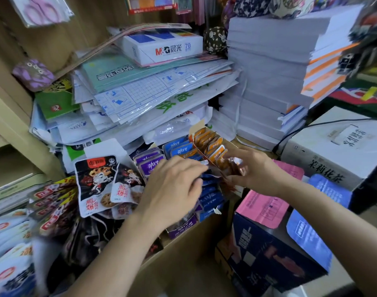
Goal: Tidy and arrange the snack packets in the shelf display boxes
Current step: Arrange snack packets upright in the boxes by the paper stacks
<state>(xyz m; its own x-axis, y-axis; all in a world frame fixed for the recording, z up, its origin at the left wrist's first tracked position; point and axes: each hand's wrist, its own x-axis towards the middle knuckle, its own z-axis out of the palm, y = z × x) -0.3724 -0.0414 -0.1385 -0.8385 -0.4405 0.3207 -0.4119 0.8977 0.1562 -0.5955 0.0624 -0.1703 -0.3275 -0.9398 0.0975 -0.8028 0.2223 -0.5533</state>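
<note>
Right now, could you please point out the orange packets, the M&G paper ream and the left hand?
orange packets [213,146]: head view, a middle packet's face.
M&G paper ream [161,47]: head view, front face.
left hand [172,183]: head view, back of hand.

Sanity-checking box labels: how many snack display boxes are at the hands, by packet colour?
Purple-packet box: 1
Blue-packet box: 1
Orange-packet box: 1, gripped at its near end by the right hand
Total: 3
</note>
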